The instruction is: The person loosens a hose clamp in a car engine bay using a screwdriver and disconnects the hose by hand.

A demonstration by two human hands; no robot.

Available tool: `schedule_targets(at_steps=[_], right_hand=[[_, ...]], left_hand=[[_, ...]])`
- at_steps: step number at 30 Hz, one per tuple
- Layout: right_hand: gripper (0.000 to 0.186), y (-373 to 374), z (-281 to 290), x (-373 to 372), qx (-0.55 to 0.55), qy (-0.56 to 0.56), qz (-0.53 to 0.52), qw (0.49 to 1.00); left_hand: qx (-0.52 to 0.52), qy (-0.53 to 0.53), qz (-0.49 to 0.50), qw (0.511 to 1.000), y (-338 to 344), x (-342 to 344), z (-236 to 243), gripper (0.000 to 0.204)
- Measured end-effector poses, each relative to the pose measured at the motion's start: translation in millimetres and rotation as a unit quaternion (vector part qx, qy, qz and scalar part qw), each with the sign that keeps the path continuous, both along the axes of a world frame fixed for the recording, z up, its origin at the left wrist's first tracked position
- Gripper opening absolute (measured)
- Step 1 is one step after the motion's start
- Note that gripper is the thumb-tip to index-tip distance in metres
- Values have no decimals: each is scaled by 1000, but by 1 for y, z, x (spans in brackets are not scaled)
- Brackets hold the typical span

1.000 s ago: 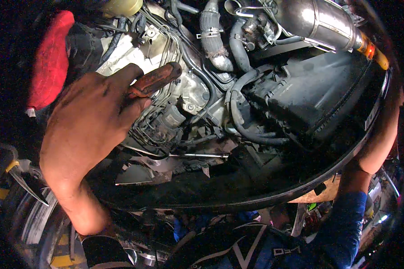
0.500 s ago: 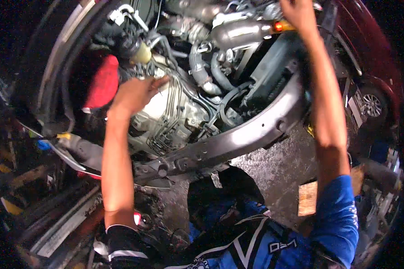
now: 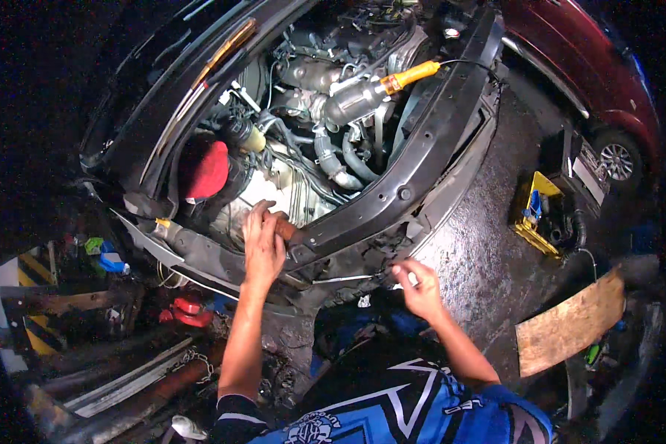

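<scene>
My left hand (image 3: pixel 263 244) is closed on a dirty reddish-orange tool (image 3: pixel 291 231) at the front edge of the engine bay, partly hiding it. My right hand (image 3: pixel 420 290) is below the black front crossmember (image 3: pixel 403 194), fingers curled; whatever they hold is too small to make out. A metal work lamp with a yellow handle (image 3: pixel 411 74) lies across the upper engine, above pale ribbed hoses (image 3: pixel 329 159). A red padded cloth or bag (image 3: pixel 203 170) sits at the left of the bay, beside a translucent reservoir (image 3: pixel 253 138).
A red car (image 3: pixel 607 59) stands at the right. A yellow crate (image 3: pixel 533 237) with parts and a wooden board (image 3: pixel 570 318) lie on the floor (image 3: pixel 466 244). Long metal beams (image 3: pixel 140 381), a chain and a red object (image 3: pixel 191 311) are at the lower left.
The view has pulled back, showing more car and floor. My right hand has left the lamp area and moved down to the front edge. My left hand sits lower relative to the bay.
</scene>
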State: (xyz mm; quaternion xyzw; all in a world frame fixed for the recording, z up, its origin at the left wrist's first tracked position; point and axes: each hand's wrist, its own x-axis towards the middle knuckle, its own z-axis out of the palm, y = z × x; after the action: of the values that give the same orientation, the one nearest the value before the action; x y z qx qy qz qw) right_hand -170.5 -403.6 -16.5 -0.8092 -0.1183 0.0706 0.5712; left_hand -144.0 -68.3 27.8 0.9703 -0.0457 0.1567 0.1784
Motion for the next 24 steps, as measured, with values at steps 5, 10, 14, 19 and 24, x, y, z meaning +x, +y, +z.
schedule_targets(at_steps=[5,10,14,19,24], right_hand=[[18,9,5,14,0,-161,7,987],[67,13,61,63,7,-332,-64,941],[83,10,46,91,-39,-403,-138,904],[71,18,19,123,-255,-292,-38,921],[66,27,7,126,-213,-317,-57,923]], left_hand=[[-121,-9,35,992,-22,3,-16,36],[-137,7,106,985,-12,-5,-23,19],[-138,7,115,984,-18,-3,-27,31],[-122,-3,118,985,-18,-3,-34,28],[-104,-30,119,987,-8,-7,-38,27]])
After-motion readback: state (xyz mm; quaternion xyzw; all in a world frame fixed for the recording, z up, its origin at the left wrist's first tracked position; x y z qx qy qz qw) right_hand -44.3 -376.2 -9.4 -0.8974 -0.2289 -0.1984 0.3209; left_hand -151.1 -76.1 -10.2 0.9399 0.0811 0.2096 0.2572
